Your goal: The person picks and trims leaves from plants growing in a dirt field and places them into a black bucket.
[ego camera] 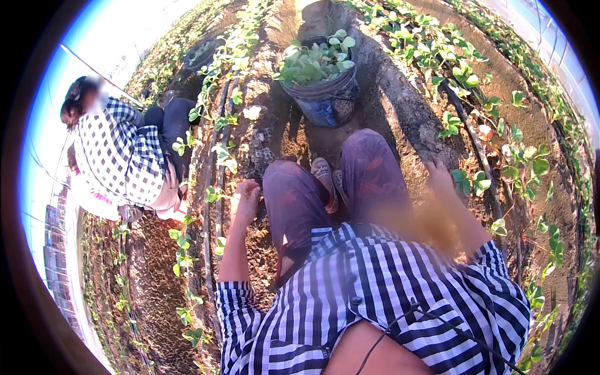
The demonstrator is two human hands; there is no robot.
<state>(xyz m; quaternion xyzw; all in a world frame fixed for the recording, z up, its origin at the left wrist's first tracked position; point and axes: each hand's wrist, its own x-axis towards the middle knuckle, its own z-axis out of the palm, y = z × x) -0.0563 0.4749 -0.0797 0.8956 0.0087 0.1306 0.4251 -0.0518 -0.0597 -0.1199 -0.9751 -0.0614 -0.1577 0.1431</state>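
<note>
My left hand (247, 199) is beside my left knee, over the edge of a planted soil ridge, its fingers curled. A thin stem runs from a small green leaf (214, 194) to this hand; whether the fingers grip it cannot be made out. On the other side, my right hand (439, 177) reaches down to the soil of the right ridge (412, 119), close to a low leafy plant (471, 182). Its fingertips are small and unclear. Ahead of my knees, a dark, dirt-stained bucket (323, 96) stands in the furrow, heaped with green leafy seedlings (316, 61).
Black drip lines (211, 187) run along the ridges among young plants (227, 157). At left, a person in a checked shirt (119, 154) sits low in the neighbouring furrow. Another dark container (199, 54) with greenery stands beyond them. A yellowish blur covers part of my right forearm.
</note>
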